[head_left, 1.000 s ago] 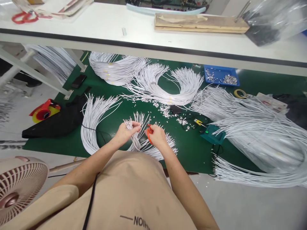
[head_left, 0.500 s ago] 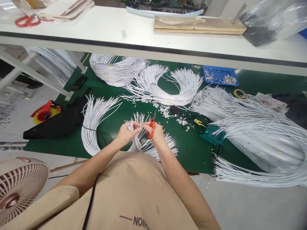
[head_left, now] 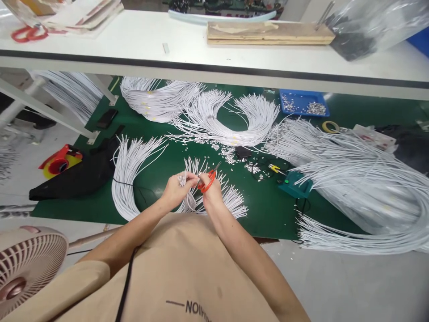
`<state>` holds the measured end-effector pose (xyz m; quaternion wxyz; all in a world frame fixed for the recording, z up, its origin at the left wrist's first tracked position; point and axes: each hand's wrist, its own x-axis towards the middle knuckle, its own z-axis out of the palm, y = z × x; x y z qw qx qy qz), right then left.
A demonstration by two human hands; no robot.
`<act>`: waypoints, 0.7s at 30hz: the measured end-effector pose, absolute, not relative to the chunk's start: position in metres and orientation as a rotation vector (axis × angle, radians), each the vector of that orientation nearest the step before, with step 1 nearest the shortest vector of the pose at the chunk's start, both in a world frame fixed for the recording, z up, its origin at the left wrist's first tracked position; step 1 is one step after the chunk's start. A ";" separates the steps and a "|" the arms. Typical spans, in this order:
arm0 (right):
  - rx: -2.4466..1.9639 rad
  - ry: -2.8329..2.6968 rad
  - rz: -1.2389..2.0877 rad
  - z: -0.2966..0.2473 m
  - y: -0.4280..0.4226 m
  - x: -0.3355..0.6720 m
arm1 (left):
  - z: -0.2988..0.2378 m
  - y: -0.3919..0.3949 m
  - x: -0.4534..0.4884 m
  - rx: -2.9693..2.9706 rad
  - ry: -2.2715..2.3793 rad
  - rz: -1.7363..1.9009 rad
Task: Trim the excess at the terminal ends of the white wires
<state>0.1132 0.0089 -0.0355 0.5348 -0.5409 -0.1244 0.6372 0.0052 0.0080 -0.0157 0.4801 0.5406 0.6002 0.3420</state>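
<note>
My left hand (head_left: pixel 177 189) is closed around a small bunch of white wires (head_left: pixel 190 202), whose ends poke out above its fingers. Red-handled scissors (head_left: pixel 208 182) hang on my right hand (head_left: pixel 213 192), with the blades pointing up and away. The fingertips of both hands meet at the wire ends; the small piece between them is too fine to make out. Beneath and around the hands lies a fanned bundle of white wires (head_left: pixel 236 201). Another curved wire bundle (head_left: pixel 122 179) rests to the left.
Small metal pieces (head_left: pixel 228 154) lie scattered beyond the hands. A blue tray (head_left: pixel 304 95) holds more. Wire bundles (head_left: pixel 231 136) fill the back and right of the green table (head_left: pixel 264 219). A white shelf (head_left: pixel 140 44) crosses above; a tape dispenser (head_left: pixel 60 161) and fan (head_left: pixel 30 264) stand left.
The scissors have turned in my right hand, their handles now lying more slanted. My right hand has shifted slightly left, closer to my left hand. The whole view has moved a little.
</note>
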 end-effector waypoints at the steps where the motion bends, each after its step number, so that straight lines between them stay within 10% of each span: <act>1: -1.296 -0.293 1.514 -0.037 0.008 0.114 | -0.016 0.008 0.005 1.325 1.457 0.825; 21: -1.693 -2.107 0.445 -0.036 0.010 0.146 | -0.017 0.014 -0.009 0.975 1.209 0.945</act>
